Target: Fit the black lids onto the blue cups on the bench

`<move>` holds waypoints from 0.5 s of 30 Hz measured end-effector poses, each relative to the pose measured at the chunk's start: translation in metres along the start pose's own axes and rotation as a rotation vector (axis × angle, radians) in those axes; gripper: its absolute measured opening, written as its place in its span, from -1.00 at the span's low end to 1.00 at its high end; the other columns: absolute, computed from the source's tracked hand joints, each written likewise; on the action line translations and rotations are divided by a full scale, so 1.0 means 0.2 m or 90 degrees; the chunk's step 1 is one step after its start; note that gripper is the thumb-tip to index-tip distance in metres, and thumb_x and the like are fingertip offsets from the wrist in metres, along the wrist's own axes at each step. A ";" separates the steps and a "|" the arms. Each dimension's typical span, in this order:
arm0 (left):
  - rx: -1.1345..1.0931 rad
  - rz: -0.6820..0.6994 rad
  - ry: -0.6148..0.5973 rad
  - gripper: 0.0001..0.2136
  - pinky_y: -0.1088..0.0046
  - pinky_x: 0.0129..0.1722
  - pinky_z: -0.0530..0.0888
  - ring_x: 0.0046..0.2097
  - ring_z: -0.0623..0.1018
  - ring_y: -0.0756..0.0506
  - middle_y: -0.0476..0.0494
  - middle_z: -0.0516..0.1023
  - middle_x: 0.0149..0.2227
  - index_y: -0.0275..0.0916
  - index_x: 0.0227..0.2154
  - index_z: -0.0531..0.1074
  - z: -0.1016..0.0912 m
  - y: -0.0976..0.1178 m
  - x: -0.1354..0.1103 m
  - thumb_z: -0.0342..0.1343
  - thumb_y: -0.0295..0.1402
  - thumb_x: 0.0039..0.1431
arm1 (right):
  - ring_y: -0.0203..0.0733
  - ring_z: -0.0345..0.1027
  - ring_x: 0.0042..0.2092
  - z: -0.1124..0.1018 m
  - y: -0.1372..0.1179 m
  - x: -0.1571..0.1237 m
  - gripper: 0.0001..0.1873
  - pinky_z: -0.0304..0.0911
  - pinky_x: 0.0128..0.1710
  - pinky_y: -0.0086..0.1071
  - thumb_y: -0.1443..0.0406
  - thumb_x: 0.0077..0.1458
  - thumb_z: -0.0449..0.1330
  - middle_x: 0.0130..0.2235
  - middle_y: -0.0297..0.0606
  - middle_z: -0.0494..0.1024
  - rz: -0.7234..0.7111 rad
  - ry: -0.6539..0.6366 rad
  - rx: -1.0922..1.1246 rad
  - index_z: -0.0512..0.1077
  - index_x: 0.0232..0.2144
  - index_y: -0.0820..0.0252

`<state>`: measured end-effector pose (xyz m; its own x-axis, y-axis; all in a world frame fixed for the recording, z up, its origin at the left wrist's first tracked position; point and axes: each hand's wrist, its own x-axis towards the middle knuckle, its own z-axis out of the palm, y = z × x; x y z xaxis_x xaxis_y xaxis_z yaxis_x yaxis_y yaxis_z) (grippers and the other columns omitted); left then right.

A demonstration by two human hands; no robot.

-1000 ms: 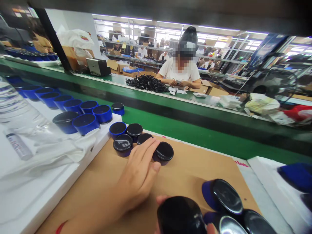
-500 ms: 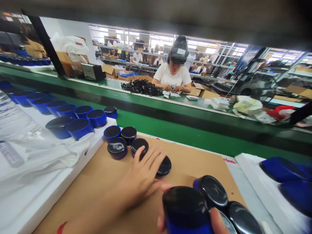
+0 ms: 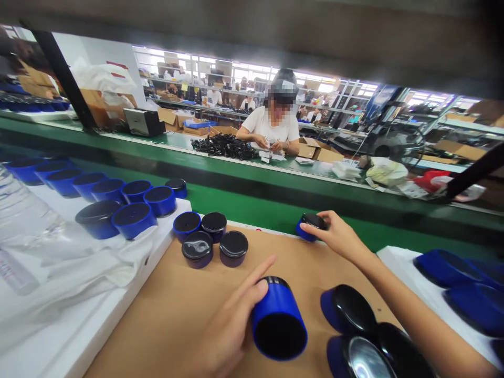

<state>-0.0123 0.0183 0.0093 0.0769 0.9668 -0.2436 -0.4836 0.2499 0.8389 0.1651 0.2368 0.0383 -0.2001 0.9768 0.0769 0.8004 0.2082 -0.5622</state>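
Note:
My left hand is closed round the side of a blue cylindrical housing, thumb on top and index finger stretched past it. The housing is tilted, with its dark round end facing me. At the board's far edge, my right hand grips another blue housing with a black top between thumb and fingers. To the left stands a group of similar black-topped housings, one with a glossy patch. Several more black-topped housings are clustered at the lower right.
The brown board lies between a left white foam tray with blue housings and a right foam tray. Behind runs a green conveyor belt. Across it sits a person beside a pile of black parts.
My right hand has moved from the near foreground to the far edge of the board. My left hand, earlier spread over a black-topped housing, now holds a tilted blue one nearer me.

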 end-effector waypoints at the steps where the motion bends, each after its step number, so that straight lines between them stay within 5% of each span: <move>1: -0.049 -0.024 -0.006 -0.37 0.29 -0.09 0.49 -0.05 0.58 -0.18 -0.18 0.55 0.02 -0.02 0.26 0.20 0.01 0.00 0.00 0.07 0.08 0.18 | -0.07 0.42 -0.08 0.03 0.01 0.07 -0.65 0.34 -0.02 -0.08 0.16 0.17 0.30 -0.09 -0.18 0.49 0.032 0.003 -0.022 0.40 -0.09 0.26; 4: -0.124 -0.088 -0.006 -0.45 0.46 -0.15 0.47 -0.07 0.58 -0.12 -0.12 0.57 -0.06 -0.08 0.13 0.36 0.02 -0.02 0.00 0.10 0.09 0.16 | -0.03 0.40 0.00 0.06 0.01 0.20 -0.63 0.35 0.01 -0.05 0.18 0.25 0.25 0.03 -0.14 0.44 0.097 0.003 -0.053 0.38 0.03 0.24; 7: -0.139 -0.114 -0.006 -0.49 0.47 -0.13 0.48 -0.13 0.60 -0.10 -0.09 0.59 -0.16 -0.15 0.03 0.41 0.02 -0.05 0.01 0.10 0.09 0.17 | 0.10 0.21 0.21 0.02 -0.06 0.12 -0.54 0.14 0.20 0.12 0.28 0.23 0.26 0.20 -0.05 0.32 0.082 0.017 -0.060 0.31 0.14 0.25; 9: -0.153 -0.118 -0.015 -0.48 0.38 -0.09 0.50 -0.16 0.62 -0.11 -0.09 0.58 -0.20 -0.16 0.03 0.40 0.02 -0.08 0.02 0.09 0.11 0.16 | 0.11 0.04 0.31 -0.02 -0.11 -0.05 -0.50 -0.03 0.30 0.08 0.30 0.24 0.22 0.27 -0.01 0.23 0.020 0.012 -0.036 0.26 0.19 0.29; 11: -0.167 -0.117 -0.021 -0.45 0.26 -0.03 0.50 -0.14 0.62 -0.14 -0.11 0.57 -0.19 -0.15 0.03 0.39 0.02 -0.10 0.03 0.06 0.14 0.16 | 0.03 0.17 0.27 -0.05 -0.15 -0.29 -0.55 0.12 0.27 -0.09 0.13 0.33 0.06 0.27 -0.14 0.29 -0.046 -0.025 0.026 0.29 0.20 0.13; 13: -0.149 -0.110 -0.024 -0.45 0.21 0.01 0.48 -0.10 0.61 -0.16 -0.13 0.57 -0.16 -0.14 0.04 0.39 0.01 -0.12 0.03 0.01 0.16 0.18 | 0.08 0.19 0.26 -0.03 -0.16 -0.55 -0.50 0.19 0.22 0.08 -0.12 0.30 -0.08 0.26 -0.42 0.32 -0.072 -0.086 0.097 0.28 0.20 -0.25; 15: -0.089 -0.088 -0.029 -0.45 0.18 0.05 0.45 -0.05 0.59 -0.19 -0.15 0.58 -0.13 -0.14 0.05 0.40 0.00 -0.11 0.03 -0.06 0.16 0.22 | 0.12 0.07 0.32 0.03 -0.16 -0.75 -0.42 -0.04 0.31 0.18 -0.16 0.20 0.06 0.29 -0.49 0.25 -0.082 -0.173 0.293 0.22 0.23 -0.34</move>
<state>-0.0017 0.0176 -0.0114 0.1895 0.9258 -0.3272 -0.5821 0.3743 0.7219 0.1666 0.0827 0.0394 -0.4680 0.8837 -0.0119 0.4422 0.2225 -0.8689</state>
